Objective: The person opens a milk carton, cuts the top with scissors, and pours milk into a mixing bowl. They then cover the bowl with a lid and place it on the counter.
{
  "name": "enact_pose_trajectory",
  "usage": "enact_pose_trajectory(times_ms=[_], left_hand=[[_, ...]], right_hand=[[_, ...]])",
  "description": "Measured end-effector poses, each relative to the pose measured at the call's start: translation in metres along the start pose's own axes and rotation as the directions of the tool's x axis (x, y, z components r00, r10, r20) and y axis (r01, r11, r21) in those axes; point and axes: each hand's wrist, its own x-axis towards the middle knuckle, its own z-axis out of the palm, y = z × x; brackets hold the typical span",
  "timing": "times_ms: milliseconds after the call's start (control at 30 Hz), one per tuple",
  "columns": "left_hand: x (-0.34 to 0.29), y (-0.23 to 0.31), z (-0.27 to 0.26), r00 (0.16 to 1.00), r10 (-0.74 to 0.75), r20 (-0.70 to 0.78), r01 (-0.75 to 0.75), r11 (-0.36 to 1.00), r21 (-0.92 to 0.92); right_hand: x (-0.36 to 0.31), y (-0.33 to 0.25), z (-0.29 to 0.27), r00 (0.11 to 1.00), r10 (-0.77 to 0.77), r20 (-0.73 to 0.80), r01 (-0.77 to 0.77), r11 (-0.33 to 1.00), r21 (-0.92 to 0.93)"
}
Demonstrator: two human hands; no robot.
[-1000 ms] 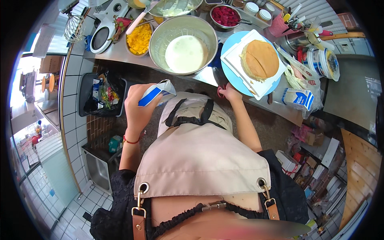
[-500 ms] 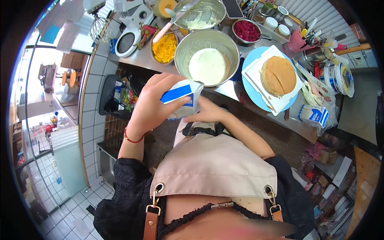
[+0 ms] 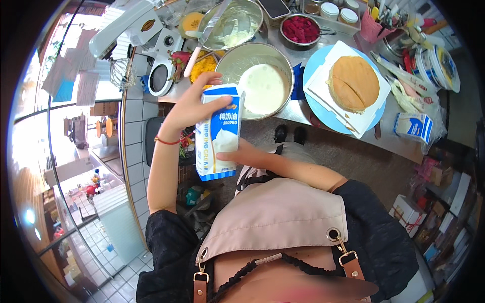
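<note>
two bare hands share one blue-and-white carton (image 3: pixel 220 132) in the head view, the only view here. it is held in the air in front of the counter (image 3: pixel 295 112), its printed face toward the camera; how far it leans cannot be told. the left hand (image 3: pixel 188 107) is closed round the upper part, thumb across the front and fingers partly hidden. the right hand (image 3: pixel 248 153) is partly closed at the lower part, thumb pressed on the face; its fingers are behind the carton, so how tightly they grip cannot be told.

to handle it well, i'd let the lower hand bear the weight and the upper one steer, with just enough pressure to stop slipping, as cardboard walls probably buckle if squeezed hard. the top end overlaps the edge of the steel bowl (image 3: pixel 235 58) in this view, though the gap between them can't be judged, so slow, level turns of the wrist seem wise. a knock there could splash the white liquid (image 3: pixel 263 88) inside. the pink-handled spatula (image 3: pixel 194 60) lies near the left fingers, so that elbow is best kept low. the sponge cake (image 3: pixel 355 83) on its white board (image 3: pixel 319 87) is well apart, to the right.
</note>
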Motion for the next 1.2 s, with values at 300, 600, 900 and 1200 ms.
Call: enact_pose_trajectory(times_ms=[300,600,900,1200], left_hand=[[-0.027,-0.018,0.064,0.905,-0.04,0.424,0.42,-0.086,-0.904],[-0.011,-0.017,0.09,0.901,-0.131,0.414,0.387,-0.19,-0.902],[-0.012,-0.004,0.096,0.939,-0.23,0.256,0.224,-0.157,-0.962],[0.015,0.024,0.129,0.91,-0.327,0.255,0.139,-0.338,-0.931]], right_hand=[[-0.028,-0.07,0.003,0.967,0.232,0.107,-0.255,0.892,0.373],[-0.044,-0.076,-0.012,0.973,0.221,0.07,-0.228,0.869,0.439],[-0.084,-0.086,-0.019,0.94,0.31,-0.141,-0.245,0.903,0.352],[-0.087,-0.117,0.007,0.502,-0.826,-0.257,-0.071,0.257,-0.964]])
